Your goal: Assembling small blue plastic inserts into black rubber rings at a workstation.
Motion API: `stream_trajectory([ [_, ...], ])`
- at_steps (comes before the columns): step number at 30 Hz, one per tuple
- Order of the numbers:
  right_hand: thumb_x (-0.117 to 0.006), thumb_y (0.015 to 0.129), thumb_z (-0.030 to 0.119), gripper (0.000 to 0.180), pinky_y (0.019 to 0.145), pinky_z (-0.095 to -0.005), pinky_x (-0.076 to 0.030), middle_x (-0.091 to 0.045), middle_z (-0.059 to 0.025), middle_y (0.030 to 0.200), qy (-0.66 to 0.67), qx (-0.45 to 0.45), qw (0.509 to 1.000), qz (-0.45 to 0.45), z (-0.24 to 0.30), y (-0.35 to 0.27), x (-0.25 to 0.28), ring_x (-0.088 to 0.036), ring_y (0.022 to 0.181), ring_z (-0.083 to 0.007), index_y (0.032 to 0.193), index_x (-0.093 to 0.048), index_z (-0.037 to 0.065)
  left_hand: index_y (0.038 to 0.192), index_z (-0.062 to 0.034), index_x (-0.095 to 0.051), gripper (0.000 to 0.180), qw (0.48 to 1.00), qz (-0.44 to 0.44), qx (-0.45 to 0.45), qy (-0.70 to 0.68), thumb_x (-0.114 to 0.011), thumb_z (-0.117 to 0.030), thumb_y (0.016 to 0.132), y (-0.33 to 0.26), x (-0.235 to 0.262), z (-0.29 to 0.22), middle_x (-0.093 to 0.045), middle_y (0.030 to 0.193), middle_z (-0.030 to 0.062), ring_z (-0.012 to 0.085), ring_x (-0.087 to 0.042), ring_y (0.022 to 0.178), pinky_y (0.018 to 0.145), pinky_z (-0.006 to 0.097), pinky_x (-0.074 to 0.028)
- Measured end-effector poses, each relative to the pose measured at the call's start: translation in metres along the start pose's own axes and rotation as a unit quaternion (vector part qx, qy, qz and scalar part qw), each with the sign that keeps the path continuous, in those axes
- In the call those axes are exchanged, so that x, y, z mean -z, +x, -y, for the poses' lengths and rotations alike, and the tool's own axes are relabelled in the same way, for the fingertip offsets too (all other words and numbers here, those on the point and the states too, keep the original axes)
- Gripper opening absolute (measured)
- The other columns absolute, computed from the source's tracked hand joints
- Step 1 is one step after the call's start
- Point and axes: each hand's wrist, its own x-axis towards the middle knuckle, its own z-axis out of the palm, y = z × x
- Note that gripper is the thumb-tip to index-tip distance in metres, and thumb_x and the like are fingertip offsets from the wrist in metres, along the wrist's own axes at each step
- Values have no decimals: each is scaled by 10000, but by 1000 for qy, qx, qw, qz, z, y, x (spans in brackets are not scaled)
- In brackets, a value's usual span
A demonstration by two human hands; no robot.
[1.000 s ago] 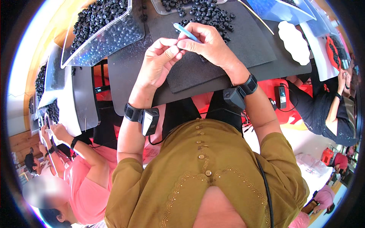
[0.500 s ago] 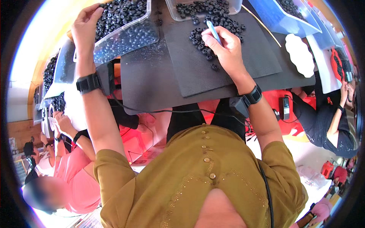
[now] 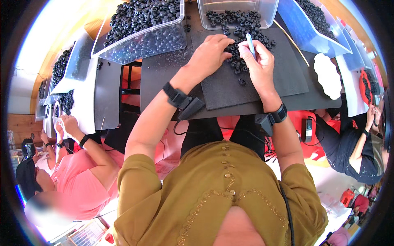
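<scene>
Black ring-shaped pieces [image 3: 240,65] lie in a loose heap on a dark square mat [image 3: 283,82]. My right hand [image 3: 262,65] is closed round a slim light-blue tool [image 3: 250,46], held like a pen over the heap's right side. My left hand [image 3: 208,56] reaches to the heap's left edge, its fingers curled and the thumb and forefinger brought near each other. Whether a piece sits between those fingertips cannot be made out. Behind the heap, a clear bin [image 3: 269,16] lies open toward me, with more black pieces spilling from it.
A clear tub [image 3: 164,43] full of black pieces stands at the left. To the right are a thin yellowish stick [image 3: 292,43], a white wavy-edged piece [image 3: 327,76] and a blue-tinted bin [image 3: 328,43]. Other people sit on both sides, one in a pink top [image 3: 88,172].
My left hand has come from the full tub at the left over to the heap on the mat. My right hand keeps the tool by the heap. The view has shifted slightly.
</scene>
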Motion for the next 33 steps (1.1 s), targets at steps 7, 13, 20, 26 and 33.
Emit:
stream_trajectory([
  [7, -682, 904, 164, 143, 545, -212, -365, -539, 45, 659, 3, 39, 999, -15, -8, 2, 0, -433, 610, -24, 908, -683, 21, 1031, -33, -652, 206, 994, 102, 24, -19, -673, -75, 830, -7, 13, -6, -607, 1130, 146, 338, -580, 1075, 933, 410, -469],
  [13, -698, 892, 173, 152, 521, -218, -342, -522, 51, 639, -13, 47, 998, -38, -10, 3, 1, -413, 587, -30, 893, -677, 23, 1008, -25, -666, 179, 983, 96, 84, -135, -653, -13, 830, -22, 34, -16, -625, 1122, 129, 300, -635, 1002, 882, 377, -503],
  [20, -700, 891, 172, 146, 520, -223, -346, -530, 43, 630, -26, 51, 998, -33, -7, 3, 1, -424, 580, -33, 874, -675, 30, 1037, -42, -679, 254, 988, 51, 79, -126, -667, 47, 800, -31, 41, -13, -635, 1149, 96, 227, -647, 971, 820, 309, -521],
  [26, -709, 880, 168, 152, 517, -236, -364, -543, 10, 627, -91, 74, 993, -24, 1, 2, 0, -453, 569, -46, 858, -671, 23, 1049, -55, -684, 275, 966, 32, 220, -133, -669, 44, 794, -42, 52, -19, -667, 1074, 73, 155, -632, 989, 815, 268, -510],
  [33, -721, 861, 164, 168, 525, -257, -400, -577, -34, 642, -123, 77, 989, -9, 6, 1, -1, -496, 558, -81, 868, -662, 7, 1024, -29, -680, 227, 980, 51, 158, -110, -671, 38, 808, -44, 44, -19, -678, 984, 61, 150, -646, 847, 783, 280, -520],
])
